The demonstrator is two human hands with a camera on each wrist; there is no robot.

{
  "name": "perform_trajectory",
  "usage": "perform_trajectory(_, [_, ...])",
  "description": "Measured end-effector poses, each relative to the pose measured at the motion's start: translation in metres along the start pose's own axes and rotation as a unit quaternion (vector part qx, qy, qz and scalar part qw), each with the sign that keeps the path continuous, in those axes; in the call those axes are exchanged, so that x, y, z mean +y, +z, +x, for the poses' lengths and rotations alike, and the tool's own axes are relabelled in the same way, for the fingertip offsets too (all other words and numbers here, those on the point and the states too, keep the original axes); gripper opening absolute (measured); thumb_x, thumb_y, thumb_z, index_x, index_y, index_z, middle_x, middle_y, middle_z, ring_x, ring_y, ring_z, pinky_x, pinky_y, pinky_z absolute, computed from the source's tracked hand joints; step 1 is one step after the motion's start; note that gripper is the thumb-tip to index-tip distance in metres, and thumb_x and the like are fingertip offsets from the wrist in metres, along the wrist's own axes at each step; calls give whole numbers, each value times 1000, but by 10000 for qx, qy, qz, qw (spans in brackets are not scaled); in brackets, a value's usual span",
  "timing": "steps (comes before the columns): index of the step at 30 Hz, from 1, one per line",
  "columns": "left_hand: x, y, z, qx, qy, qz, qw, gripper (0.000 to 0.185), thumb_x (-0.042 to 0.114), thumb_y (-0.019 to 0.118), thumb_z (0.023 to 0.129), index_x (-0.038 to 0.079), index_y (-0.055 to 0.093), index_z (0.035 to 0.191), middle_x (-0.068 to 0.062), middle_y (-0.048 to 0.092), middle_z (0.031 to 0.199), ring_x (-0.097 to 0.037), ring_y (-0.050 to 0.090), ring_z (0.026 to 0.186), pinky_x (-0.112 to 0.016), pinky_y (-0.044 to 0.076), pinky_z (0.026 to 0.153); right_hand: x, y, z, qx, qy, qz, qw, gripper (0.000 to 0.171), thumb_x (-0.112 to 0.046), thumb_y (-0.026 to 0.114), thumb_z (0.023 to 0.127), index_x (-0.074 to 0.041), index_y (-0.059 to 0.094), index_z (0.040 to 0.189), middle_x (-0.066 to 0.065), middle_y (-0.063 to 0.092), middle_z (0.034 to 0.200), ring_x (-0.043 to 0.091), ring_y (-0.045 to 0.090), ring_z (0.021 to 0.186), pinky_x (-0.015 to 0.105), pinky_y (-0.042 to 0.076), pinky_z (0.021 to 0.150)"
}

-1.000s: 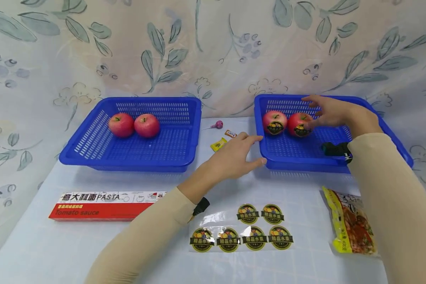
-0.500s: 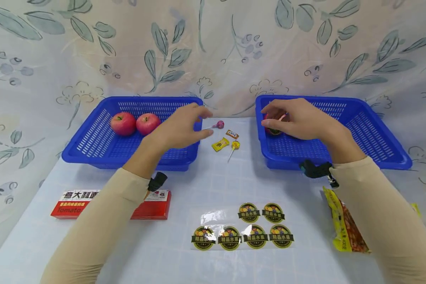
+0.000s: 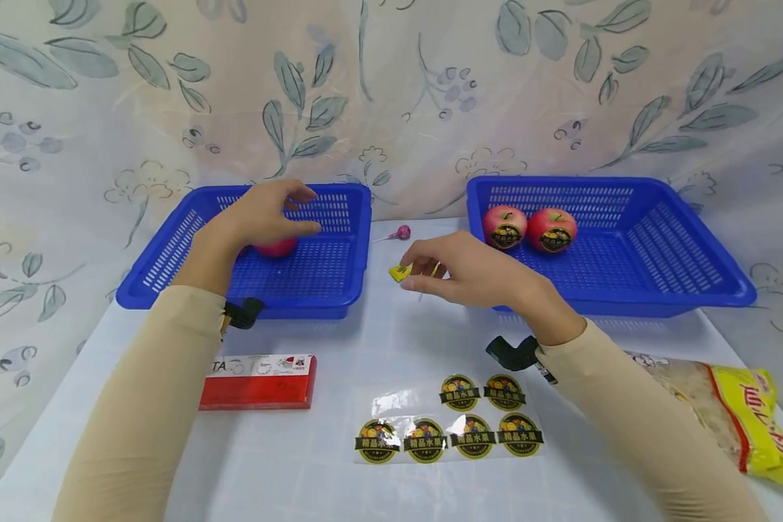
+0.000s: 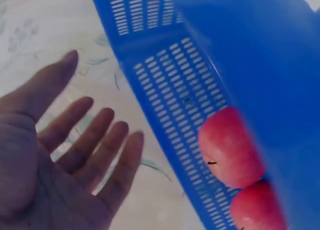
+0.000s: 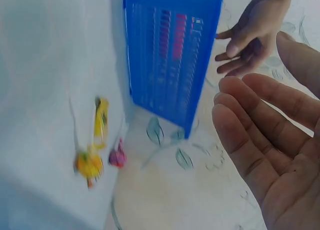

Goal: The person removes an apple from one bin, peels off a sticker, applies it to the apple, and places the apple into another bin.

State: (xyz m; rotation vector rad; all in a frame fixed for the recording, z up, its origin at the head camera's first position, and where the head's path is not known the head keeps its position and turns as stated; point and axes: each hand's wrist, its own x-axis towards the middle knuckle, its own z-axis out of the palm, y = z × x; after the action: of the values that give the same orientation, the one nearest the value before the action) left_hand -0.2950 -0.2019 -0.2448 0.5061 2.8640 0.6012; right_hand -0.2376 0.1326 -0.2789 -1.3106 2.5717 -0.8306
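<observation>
My left hand [image 3: 254,214] hovers over the left blue basket [image 3: 320,272], fingers loosely bent, holding nothing. It partly covers two red apples in there; the left wrist view shows one apple [image 4: 231,147] and the other [image 4: 257,207] without stickers. My right hand [image 3: 466,272] is held above the candies between the baskets, its fingers relaxed and holding nothing. Near its fingertips lies a yellow wrapped candy [image 3: 400,272]; a yellow lollipop [image 5: 89,164] shows in the right wrist view. In the right blue basket [image 3: 620,254] sit two apples [image 3: 551,226] bearing black-and-gold stickers.
A pink lollipop [image 3: 402,232] lies farther back between the baskets. At the front is a clear sheet [image 3: 401,458] with several round stickers. A red-and-white pasta box [image 3: 261,388] lies front left, and a yellow-ended food bag [image 3: 753,413] lies right, partly behind my right forearm.
My left hand has swung left from beside the right basket to over the left one. My right hand has left the right basket's apples and moved left and nearer, over the candies.
</observation>
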Motion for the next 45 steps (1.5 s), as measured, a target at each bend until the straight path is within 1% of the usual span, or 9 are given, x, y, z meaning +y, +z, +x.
perform_trajectory(5, [-14, -12, -2, -514, -309, -174, 9980, 71, 43, 69, 97, 5, 45, 151, -23, 47, 153, -43, 43, 141, -63, 35, 115, 0, 22, 11, -62, -192, 159, 9997, 25, -29, 65, 102, -10, 70, 118, -5, 74, 99, 7, 68, 90, 26, 57, 82])
perform_trajectory(9, [-26, -22, -3, -635, -445, -310, 9965, 72, 41, 69, 98, 1, 43, 152, -27, 45, 153, -47, 42, 141, -64, 35, 114, 1, 40, 21, -100, -96, 313, 9994, 26, -32, 62, 104, -11, 71, 115, -7, 75, 98, 5, 68, 88, 25, 57, 81])
perform_trajectory(14, [-48, -22, 1, -788, -820, -379, 9928, 76, 42, 70, 97, 1, 40, 154, -30, 39, 156, -50, 35, 143, -67, 29, 116, 1, 60, 34, -99, -27, 461, 9989, 28, -31, 55, 107, -12, 73, 98, -3, 70, 80, 5, 59, 66, 25, 50, 65])
perform_trajectory(17, [-62, -21, 4, -988, -1136, -325, 9881, 81, 46, 69, 96, 3, 36, 156, -29, 33, 159, -53, 28, 146, -71, 25, 115, 1, 68, 39, -110, 31, 650, 9978, 34, -31, 52, 109, -10, 73, 92, 4, 73, 79, 12, 63, 65, 26, 50, 62])
perform_trajectory(20, [-69, -19, 7, -1145, -1421, -309, 9827, 85, 48, 70, 95, 9, 32, 159, -28, 27, 163, -55, 21, 148, -75, 21, 114, 0, 73, 43, -61, 155, 865, 9961, 38, -31, 50, 109, -6, 75, 95, 9, 77, 87, 21, 72, 75, 27, 54, 67])
perform_trajectory(25, [-68, -15, 14, -1493, -1748, -240, 9729, 87, 43, 70, 95, 11, 25, 162, -30, 27, 161, -57, 21, 146, -77, 21, 112, 2, 77, 47, 33, 370, 1125, 9930, 40, -32, 51, 109, -3, 76, 98, 11, 77, 90, 25, 74, 80, 27, 57, 69])
perform_trajectory(29, [-67, -11, 20, -1492, -1968, 18, 9690, 87, 41, 70, 96, 7, 24, 161, -34, 29, 157, -60, 24, 142, -79, 23, 110, 4, 77, 47, 192, 460, 1414, 9887, 34, -31, 55, 107, -5, 75, 96, 12, 77, 89, 27, 74, 79, 28, 58, 68])
perform_trajectory(37, [-59, -4, 23, -1307, -2564, 222, 9574, 82, 43, 75, 91, 3, 39, 153, -32, 41, 146, -54, 37, 129, -78, 30, 105, 8, 81, 50, 150, 750, 2758, 9582, 30, -25, 59, 106, -2, 75, 94, 21, 75, 89, 38, 72, 81, 39, 62, 69])
perform_trajectory(45, [-52, -12, 18, -1304, -2518, 289, 9585, 93, 55, 76, 87, 7, 35, 155, -32, 40, 147, -56, 36, 130, -78, 33, 103, 7, 78, 50, 45, 937, 2958, 9506, 34, -25, 59, 106, 4, 73, 97, 24, 74, 90, 46, 69, 83, 39, 62, 70])
